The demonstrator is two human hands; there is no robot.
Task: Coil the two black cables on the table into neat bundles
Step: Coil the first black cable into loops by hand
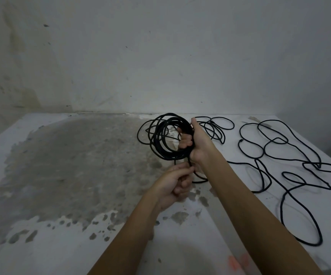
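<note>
Single head-worn view, facing forward and down, close above left hand [175,181] and right hand [198,143], wall [160,56] beyond them.

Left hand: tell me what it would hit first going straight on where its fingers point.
The left hand, pinching the loose strand, would likely first meet the heel of the right hand, which grips the coil; depth unclear.

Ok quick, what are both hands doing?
Left hand: pinches the strand below the coil.
Right hand: grips the coil.
</note>
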